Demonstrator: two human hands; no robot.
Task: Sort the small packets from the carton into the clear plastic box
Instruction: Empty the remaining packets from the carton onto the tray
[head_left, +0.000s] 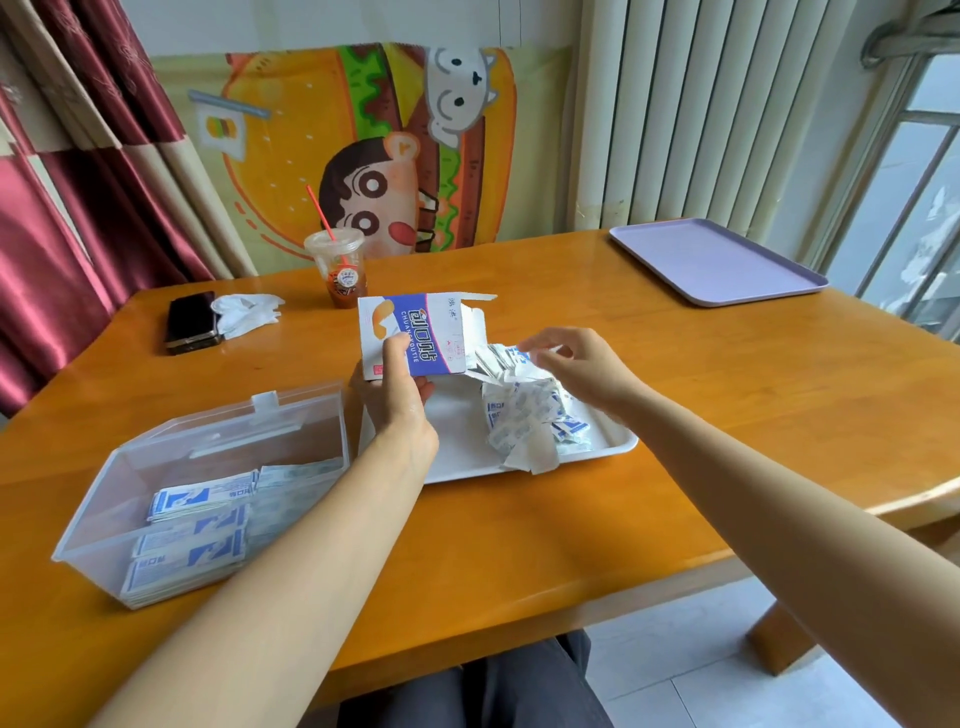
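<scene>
At the centre of the frame, a person seated at an orange wooden table grips a blue-and-white carton in the left hand, thumb pressed on its printed face and fingers wrapped behind. The carton is tilted with its opened flap end toward the right, where small packets spill from its mouth in a loose heap onto a white tray lying just below. The right hand, right of centre, is pinched with fingertips on packets at the top of that heap, close to the carton's mouth.

In the lower left of the frame stands a clear plastic box with its hinged lid raised at the back. Rows of sorted packets in blue and white already lie flat inside it, stacked along the near and middle part. The box sits just left of the white tray, the left forearm crossing over its near right corner.

Toward the upper left of the table lie a dark phone and, touching it, a crumpled white glove. A plastic cup with a red straw stands behind the carton. A lilac tray rests at the table's upper right corner, well apart from the work.
</scene>
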